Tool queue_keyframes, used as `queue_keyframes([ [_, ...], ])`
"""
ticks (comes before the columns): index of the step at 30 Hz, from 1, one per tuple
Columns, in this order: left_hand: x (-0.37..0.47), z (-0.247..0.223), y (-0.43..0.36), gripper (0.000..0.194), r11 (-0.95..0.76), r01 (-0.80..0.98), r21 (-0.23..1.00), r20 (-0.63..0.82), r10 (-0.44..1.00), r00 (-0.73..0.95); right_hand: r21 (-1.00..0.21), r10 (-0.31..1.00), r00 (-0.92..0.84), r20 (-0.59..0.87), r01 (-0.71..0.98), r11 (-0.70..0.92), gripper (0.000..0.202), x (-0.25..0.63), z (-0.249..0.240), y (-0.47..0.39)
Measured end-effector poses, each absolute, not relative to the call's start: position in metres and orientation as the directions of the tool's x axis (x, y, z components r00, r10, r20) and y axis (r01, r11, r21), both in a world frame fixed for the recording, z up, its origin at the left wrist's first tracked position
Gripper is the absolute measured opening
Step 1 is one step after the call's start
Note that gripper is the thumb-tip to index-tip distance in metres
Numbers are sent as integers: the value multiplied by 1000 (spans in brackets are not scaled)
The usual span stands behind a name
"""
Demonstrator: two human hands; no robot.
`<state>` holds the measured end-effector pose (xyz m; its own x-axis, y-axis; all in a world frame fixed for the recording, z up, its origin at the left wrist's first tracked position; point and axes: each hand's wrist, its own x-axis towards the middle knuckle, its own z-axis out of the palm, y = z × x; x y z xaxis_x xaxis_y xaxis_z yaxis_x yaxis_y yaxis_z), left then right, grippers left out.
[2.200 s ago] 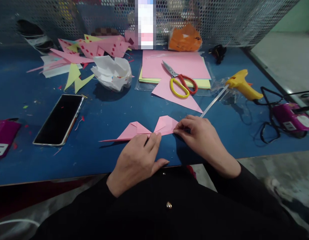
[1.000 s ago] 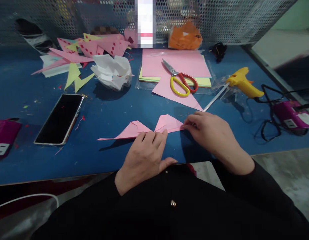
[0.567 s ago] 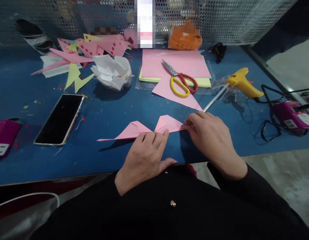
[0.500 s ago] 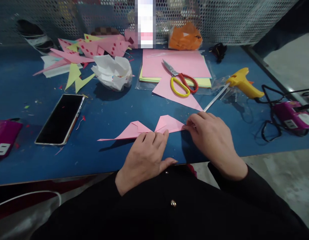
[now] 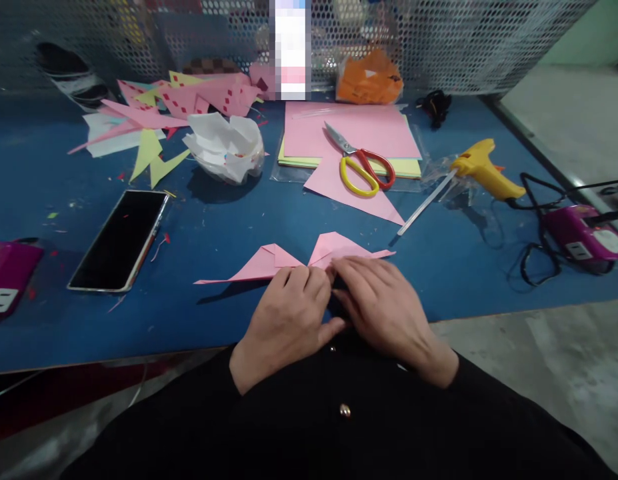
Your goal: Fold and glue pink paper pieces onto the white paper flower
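Note:
A folded piece of pink paper [image 5: 333, 247] with two peaks and thin pointed ends lies along the front of the blue table. My left hand [image 5: 287, 313] bends its fingers over the paper's lower middle edge and holds it there, thumb pointing right. Close beside it, my right hand [image 5: 383, 307] has its fingers together on the right half of the paper, near the middle fold. The fingertips of both hands almost meet, and they hide the paper's near edge. Beyond the paper, scissors [image 5: 359, 160] with one red and one yellow handle rest on pink sheets [image 5: 343, 123].
A yellow glue gun [image 5: 483, 170] with a clear glue stick and cable lies right. Left are a phone [image 5: 119, 240], a bowl lined with white paper [image 5: 227, 150] and pink and yellow paper cut-outs [image 5: 209, 93]. Purple boxes [image 5: 583, 233] sit at both sides. A perforated metal panel [image 5: 439, 47] stands behind.
My right hand has slid left along the paper from its right tip to the middle, uncovering that tip. My left hand stays nearly where it was.

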<state>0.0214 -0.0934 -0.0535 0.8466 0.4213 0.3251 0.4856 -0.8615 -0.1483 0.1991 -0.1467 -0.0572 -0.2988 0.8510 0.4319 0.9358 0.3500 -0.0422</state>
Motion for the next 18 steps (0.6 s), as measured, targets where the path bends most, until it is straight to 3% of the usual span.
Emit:
queue_keyframes([
  [5, 20, -53, -95, 68, -861, 488, -140, 331, 424, 843, -24, 885, -300, 358, 944, 330, 49, 196, -68, -156],
  [14, 15, -57, -100, 76, -857, 489, -162, 367, 407, 836, 25, 948, -129, 290, 992, 127, 67, 222, -69, -173],
  [18, 9, -63, -103, 69, -856, 492, -156, 418, 394, 819, -35, 937, -199, 286, 975, 217, 68, 205, -64, -167],
])
